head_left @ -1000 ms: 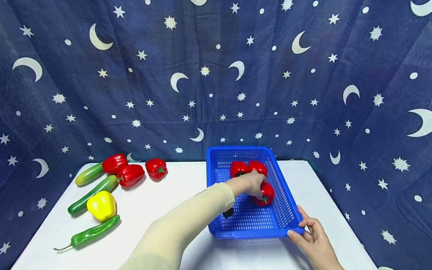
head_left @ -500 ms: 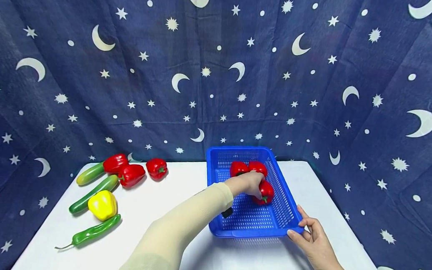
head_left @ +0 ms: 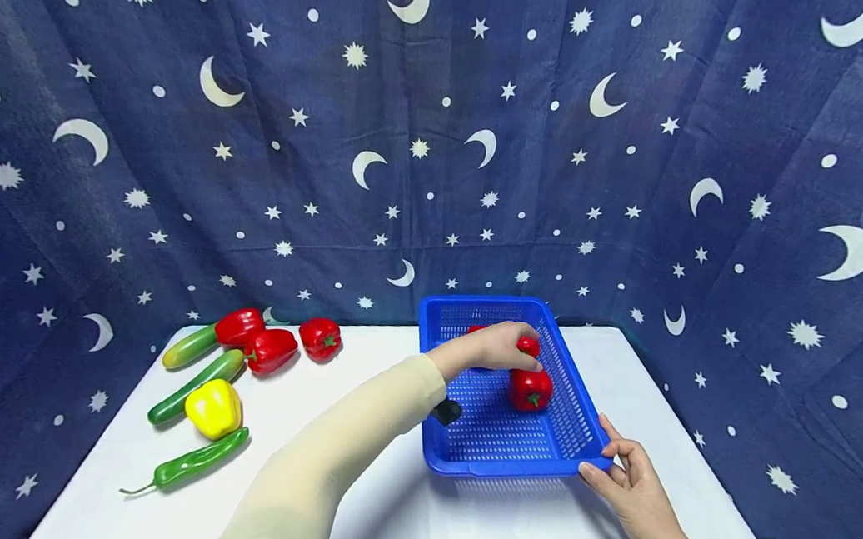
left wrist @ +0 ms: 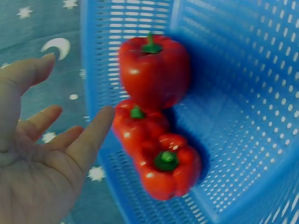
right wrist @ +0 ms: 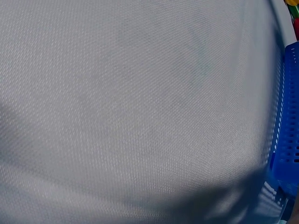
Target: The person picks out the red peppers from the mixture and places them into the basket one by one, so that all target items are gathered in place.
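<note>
Red bell peppers, three of them, sit inside the blue plastic basket below your left hand.
Your left fingers are spread apart and grip nothing (I can't tell whether a fingertip touches a pepper), while your right hand pinches the basket's near right corner; well to your left, a yellow bell pepper lies between a green chili pepper and a cucumber.

Yellow pepper between green chili and nearer cucumber, starry blue curtain behind.
</note>
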The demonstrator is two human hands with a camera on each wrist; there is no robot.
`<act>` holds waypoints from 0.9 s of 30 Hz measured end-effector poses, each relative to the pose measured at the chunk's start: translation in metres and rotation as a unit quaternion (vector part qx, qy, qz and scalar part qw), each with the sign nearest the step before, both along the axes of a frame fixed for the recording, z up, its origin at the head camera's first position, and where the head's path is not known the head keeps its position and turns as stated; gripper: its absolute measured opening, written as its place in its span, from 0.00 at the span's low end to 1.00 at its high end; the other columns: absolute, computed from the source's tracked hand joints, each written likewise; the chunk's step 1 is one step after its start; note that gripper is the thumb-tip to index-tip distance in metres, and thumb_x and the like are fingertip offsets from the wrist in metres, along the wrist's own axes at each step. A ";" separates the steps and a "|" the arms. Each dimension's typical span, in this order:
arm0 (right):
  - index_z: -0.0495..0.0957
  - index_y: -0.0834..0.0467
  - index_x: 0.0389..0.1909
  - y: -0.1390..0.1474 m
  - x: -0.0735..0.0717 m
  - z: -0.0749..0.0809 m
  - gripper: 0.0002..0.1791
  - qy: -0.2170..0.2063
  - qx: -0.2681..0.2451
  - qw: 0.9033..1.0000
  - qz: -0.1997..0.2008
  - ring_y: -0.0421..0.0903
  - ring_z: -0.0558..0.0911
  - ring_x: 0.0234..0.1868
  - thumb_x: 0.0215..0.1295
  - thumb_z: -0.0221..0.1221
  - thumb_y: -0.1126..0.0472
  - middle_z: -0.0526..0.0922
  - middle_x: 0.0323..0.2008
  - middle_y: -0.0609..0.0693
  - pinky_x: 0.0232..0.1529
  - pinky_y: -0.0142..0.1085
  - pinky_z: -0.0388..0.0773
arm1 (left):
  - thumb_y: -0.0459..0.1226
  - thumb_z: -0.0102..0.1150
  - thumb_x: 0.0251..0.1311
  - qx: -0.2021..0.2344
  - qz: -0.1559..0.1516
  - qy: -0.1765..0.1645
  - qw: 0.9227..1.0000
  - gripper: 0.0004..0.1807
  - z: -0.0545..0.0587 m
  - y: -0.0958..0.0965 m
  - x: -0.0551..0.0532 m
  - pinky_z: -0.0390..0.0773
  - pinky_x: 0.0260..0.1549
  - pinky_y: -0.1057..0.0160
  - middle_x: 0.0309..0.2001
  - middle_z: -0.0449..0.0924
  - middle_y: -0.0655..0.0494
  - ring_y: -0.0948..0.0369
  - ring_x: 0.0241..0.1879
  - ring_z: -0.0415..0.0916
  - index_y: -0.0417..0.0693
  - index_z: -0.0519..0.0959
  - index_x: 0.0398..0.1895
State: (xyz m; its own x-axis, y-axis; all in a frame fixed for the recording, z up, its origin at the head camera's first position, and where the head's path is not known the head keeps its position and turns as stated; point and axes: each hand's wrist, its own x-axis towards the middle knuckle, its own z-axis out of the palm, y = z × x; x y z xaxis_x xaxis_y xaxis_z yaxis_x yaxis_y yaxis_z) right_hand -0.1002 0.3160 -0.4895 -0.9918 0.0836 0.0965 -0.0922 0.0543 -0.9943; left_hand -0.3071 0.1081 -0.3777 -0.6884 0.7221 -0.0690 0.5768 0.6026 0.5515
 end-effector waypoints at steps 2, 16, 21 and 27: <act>0.55 0.70 0.51 0.000 -0.001 0.000 0.23 -0.003 0.004 1.000 -0.003 0.29 0.78 0.57 0.71 0.61 0.70 0.41 0.80 0.65 0.51 0.31 0.81 | 0.49 0.65 0.66 0.034 0.003 -0.003 0.999 0.34 0.007 -0.009 0.000 0.74 0.62 0.59 0.68 0.73 0.49 0.56 0.66 0.70 0.47 0.71 0.72; 0.57 0.70 0.51 0.001 -0.002 -0.009 0.20 0.028 -0.020 0.999 0.013 0.31 0.78 0.59 0.71 0.59 0.74 0.39 0.80 0.67 0.51 0.33 0.82 | 0.46 0.60 0.71 0.148 0.012 -0.020 0.989 0.31 0.031 -0.091 -0.005 0.75 0.62 0.54 0.73 0.67 0.52 0.50 0.68 0.70 0.50 0.68 0.75; 0.57 0.70 0.50 0.002 -0.002 -0.009 0.19 0.031 -0.019 0.999 0.015 0.32 0.79 0.59 0.70 0.59 0.74 0.40 0.80 0.68 0.51 0.34 0.82 | 0.45 0.61 0.71 0.168 0.046 -0.030 0.984 0.31 0.031 -0.118 -0.010 0.77 0.60 0.52 0.73 0.68 0.49 0.51 0.66 0.73 0.49 0.68 0.74; 0.55 0.71 0.51 0.003 -0.001 -0.009 0.20 0.041 -0.023 0.999 0.016 0.31 0.78 0.59 0.71 0.58 0.75 0.39 0.80 0.67 0.51 0.34 0.82 | 0.46 0.61 0.70 0.168 0.077 -0.031 0.982 0.31 0.035 -0.146 -0.016 0.78 0.59 0.49 0.71 0.70 0.50 0.51 0.64 0.75 0.51 0.69 0.74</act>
